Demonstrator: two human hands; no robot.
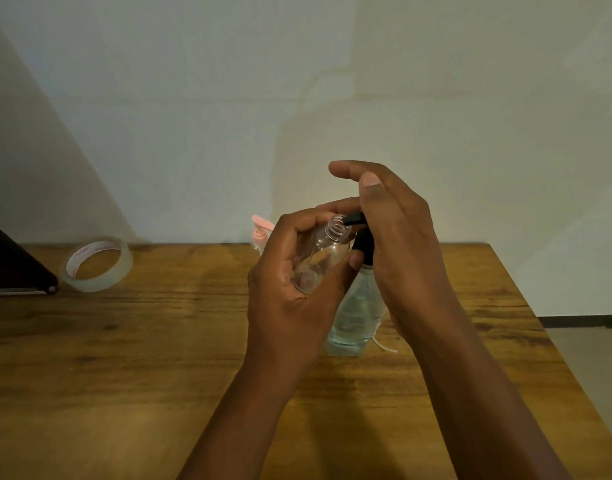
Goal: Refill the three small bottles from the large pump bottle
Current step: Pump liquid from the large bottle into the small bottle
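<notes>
Left hand grips an uncapped small bottle, tilted so its mouth meets the black spout. Right hand lies fingers-straight over the large pump bottle, probably to press. Tape roll sits at 9 o'clock.

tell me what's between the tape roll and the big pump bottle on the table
In the head view, the left hand gripping a small clear bottle lies between the tape roll and the large pump bottle; a pink pump top peeks out behind that hand.
</notes>
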